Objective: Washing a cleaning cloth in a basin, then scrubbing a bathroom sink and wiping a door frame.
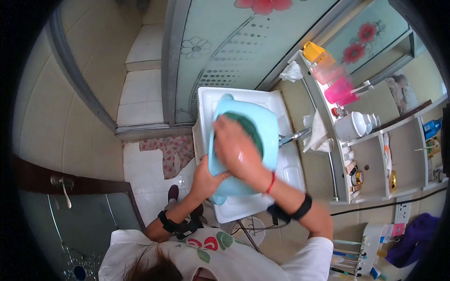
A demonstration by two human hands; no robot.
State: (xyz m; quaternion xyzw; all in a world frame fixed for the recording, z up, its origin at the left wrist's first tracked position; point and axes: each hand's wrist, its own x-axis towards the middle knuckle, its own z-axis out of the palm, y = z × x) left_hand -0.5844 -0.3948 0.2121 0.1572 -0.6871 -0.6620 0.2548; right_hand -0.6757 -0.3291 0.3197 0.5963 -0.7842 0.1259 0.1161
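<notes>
A light-blue plastic basin rests tilted in the white sink. Something dark green lies inside it; whether this is a cloth or the basin's own coloured bottom, I cannot make out. My left hand grips the basin's rim on the left near side, thumb over the edge. Over the inside of the basin is my right hand, wet and smeared by motion, its fingers against or just above the green area. Whether those fingers hold anything is hidden by the blur.
A chrome faucet juts over the sink from the right. Beside it, a white wall shelf carries cups and bottles. White cloths hang from a rail. Behind the sink stands a frosted glass door; below is a white bucket.
</notes>
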